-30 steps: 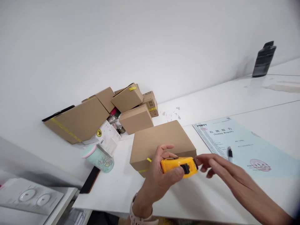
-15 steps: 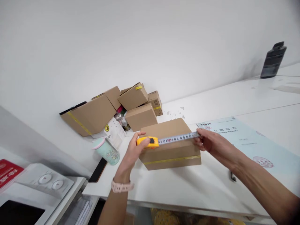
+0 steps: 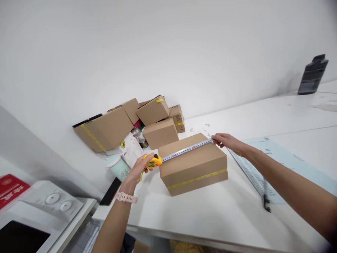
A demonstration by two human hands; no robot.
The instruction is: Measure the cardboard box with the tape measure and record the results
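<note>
1. The left hand (image 3: 138, 168) holds a yellow tape measure (image 3: 153, 161), fingers closed around its case, just beside the left end of the box (image 3: 193, 163).
2. The right hand (image 3: 228, 141) pinches the end of the tape (image 3: 187, 151) at the far right corner of the box.
3. The tape lies stretched along the far top edge of the box.
4. The box stands on the white bench (image 3: 210, 214), in the middle of the frame.
5. A pile of boxes (image 3: 131, 121) lies behind it, against the wall.

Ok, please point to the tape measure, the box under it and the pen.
tape measure (image 3: 153, 162), head view, yellow case
box (image 3: 196, 162), head view, top face
pen (image 3: 266, 201), head view, dark barrel
</note>
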